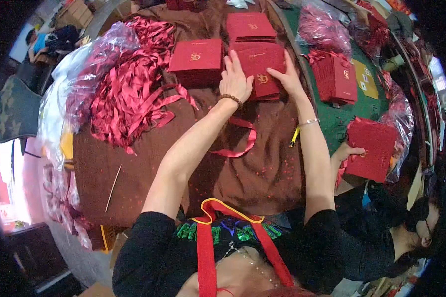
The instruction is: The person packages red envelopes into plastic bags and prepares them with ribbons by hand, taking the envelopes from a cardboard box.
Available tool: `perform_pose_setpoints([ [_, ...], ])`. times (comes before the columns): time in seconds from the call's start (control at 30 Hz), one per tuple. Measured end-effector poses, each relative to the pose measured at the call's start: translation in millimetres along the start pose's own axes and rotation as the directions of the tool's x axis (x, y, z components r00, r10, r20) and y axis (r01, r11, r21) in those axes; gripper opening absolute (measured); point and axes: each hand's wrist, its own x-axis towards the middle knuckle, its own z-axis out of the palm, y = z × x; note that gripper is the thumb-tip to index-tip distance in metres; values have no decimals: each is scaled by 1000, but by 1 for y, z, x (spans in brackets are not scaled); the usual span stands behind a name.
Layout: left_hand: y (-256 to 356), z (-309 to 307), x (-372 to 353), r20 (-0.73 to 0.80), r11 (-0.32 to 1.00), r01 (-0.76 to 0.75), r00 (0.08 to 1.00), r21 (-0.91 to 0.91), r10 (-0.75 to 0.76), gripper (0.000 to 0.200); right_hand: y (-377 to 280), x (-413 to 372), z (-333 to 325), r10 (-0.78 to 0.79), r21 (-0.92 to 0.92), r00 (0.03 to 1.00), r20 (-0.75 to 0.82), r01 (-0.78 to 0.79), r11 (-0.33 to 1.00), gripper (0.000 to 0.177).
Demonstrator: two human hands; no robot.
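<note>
In front of me, on the brown cloth, a stack of flat red paper pieces [260, 58] with small gold print sits a little askew over another red pile. My left hand [237, 81], wearing a beaded bracelet, grips its left edge with the fingers stretched forward and the thumb at the near side. At the right edge, my right hand [287, 78] has its thumb on top and its fingers along the side. A red stack with a gold emblem [197, 55] lies just left of my hands. Behind them is another red stack [251, 25].
Loose red ribbons [134, 94] heap at the left beside clear plastic wrap [79, 74]. One ribbon loop [248, 143] and a thin stick [113, 188] lie nearer. A yellow cutter [294, 137] is by my right forearm. At right, a co-worker's hand [349, 152] holds red pieces.
</note>
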Motion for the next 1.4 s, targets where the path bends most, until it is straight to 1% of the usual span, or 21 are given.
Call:
perform_pose_setpoints([
  [0.03, 2, -2, 2, 67, 999, 53, 996, 8, -54, 90, 4, 5, 2, 88, 179, 995, 51, -95, 979, 84],
  [0.07, 2, -1, 3, 63, 999, 46, 997, 7, -46, 90, 9, 10, 1, 82, 178, 996, 45, -88, 980, 84],
  [0.13, 1, -2, 3, 118, 991, 119, 985, 57, -125, 91, 11, 16, 2, 198, 138, 971, 136, -217, 966, 82],
  [0.2, -1, -2, 4, 155, 991, 130, 979, 16, -131, 90, 1, 19, -2, 298, 125, 949, 105, -310, 942, 75],
  [0.27, -6, 2, 10, 195, 995, 97, 976, 25, -100, 88, 2, 26, -7, 357, 114, 889, 287, -402, 909, 67],
  [0.3, -7, 5, 14, 256, 991, 113, 958, 66, -126, 85, 5, 28, -4, 357, 189, 897, 261, -410, 892, 56],
  [0.47, -1, 5, 29, 372, 975, 141, 907, 172, -197, 81, 9, 34, -7, 528, 134, 832, 171, -551, 824, 50],
  [0.53, 0, 5, 33, 444, 970, 154, 868, 187, -223, 81, 15, 39, -12, 641, 288, 670, 375, -742, 606, 43],
  [0.6, -2, 5, 32, 434, 975, 140, 877, 175, -204, 81, 17, 39, -14, 650, 293, 664, 370, -747, 597, 37],
  [0.67, -7, 11, 27, 431, 978, 129, 882, 167, -190, 81, 17, 35, -11, 601, 354, 682, 418, -731, 583, 37],
  [0.83, -18, 22, 15, 277, 987, 4, 960, 158, -48, 80, 12, 20, -6, 515, 321, 799, 311, -598, 735, 43],
  [0.93, -11, 12, 3, 237, 988, -82, 970, 130, 50, 80, 5, -4, -3, 454, 393, 869, 196, -493, 776, 50],
  [1.0, -2, 0, -5, 230, 988, -87, 972, 128, 55, 83, 7, -19, -5, 360, 417, 933, 19, -334, 845, 56],
  [1.07, 4, -19, -12, 96, 984, -174, 981, 47, 169, 90, 1, -30, -9, 359, 401, 930, -83, -299, 866, 51],
  [1.13, 1, -29, -13, -221, 966, -259, 942, -7, 251, 109, -31, -42, -11, 113, 384, 981, -156, -45, 922, 51],
  [1.17, -1, -35, -6, -155, 837, -254, 967, -484, 204, 106, -41, -45, -12, 165, 385, 974, -155, -94, 918, 53],
  [1.2, -6, -41, -5, -68, 516, -152, 982, -843, 178, 104, -50, -49, -13, 124, 344, 987, -105, -81, 936, 55],
  [1.27, 10, -107, -20, 157, 155, 118, 950, -981, 271, 99, -87, -58, 3, 90, 368, 996, -26, -74, 927, 62],
  [1.3, -11, -107, -13, 176, 204, 103, 909, -973, 377, 90, -91, -63, 11, 99, 382, 995, -18, -85, 920, 62],
  [1.37, -40, -135, -32, 265, 279, 172, 903, -945, 339, 83, -98, -71, 26, -275, 33, 943, 189, 274, 961, 65],
  [1.4, -54, -150, -43, 341, 336, 235, 890, -912, 304, 76, -100, -76, 41, -280, 47, 940, 197, 276, 960, 65],
])
